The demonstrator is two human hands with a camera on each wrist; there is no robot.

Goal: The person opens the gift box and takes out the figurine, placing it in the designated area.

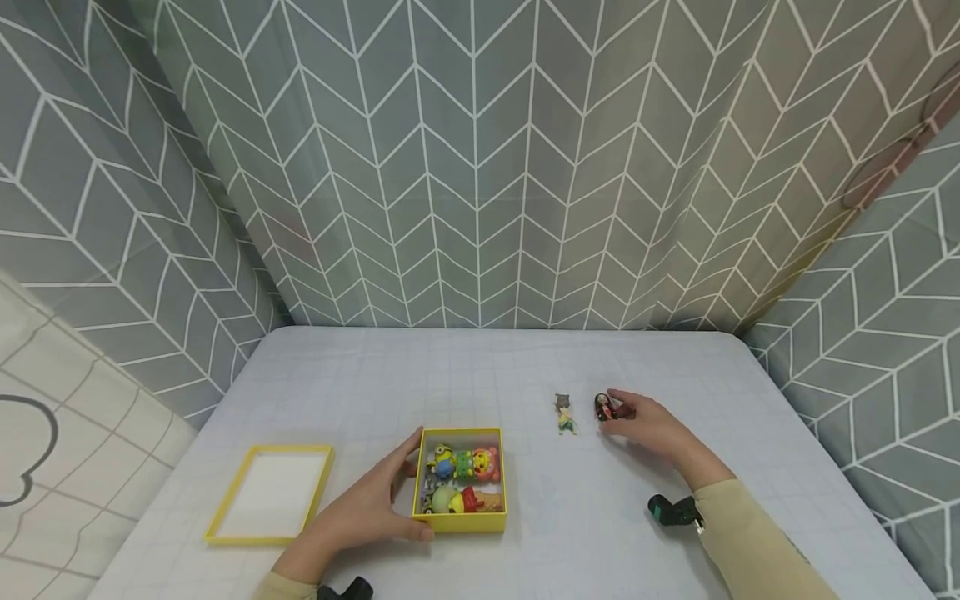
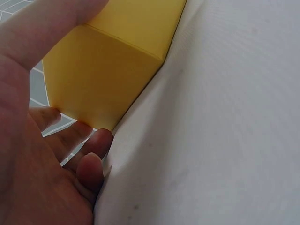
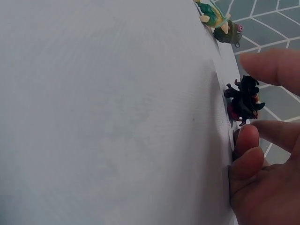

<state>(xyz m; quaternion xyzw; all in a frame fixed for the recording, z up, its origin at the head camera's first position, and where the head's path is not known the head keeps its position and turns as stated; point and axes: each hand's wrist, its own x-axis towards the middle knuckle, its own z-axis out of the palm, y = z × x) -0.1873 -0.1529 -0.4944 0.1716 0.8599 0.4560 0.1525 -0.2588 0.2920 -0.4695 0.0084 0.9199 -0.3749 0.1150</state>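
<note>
"What sort of place is seen?"

"A curtained nook, though a home cannot be confirmed: a white-covered table (image 1: pixel 615 517) is enclosed by chevron curtains (image 1: pixel 450 167) on three sides, and a heart-printed sheet (image 1: pixel 97 433) is visible at left."

Lid (image 1: pixel 270 495) left of box (image 1: pixel 460 523); 2 figurines (image 1: pixel 565 414) right.

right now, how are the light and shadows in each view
Head: the curtain looks warmer toward picture right, a soft shadow lies beneath the right hand; left wrist: soft shadow along the cloth beside the yellow box; right wrist: the dark figurine shows little detail.
</note>
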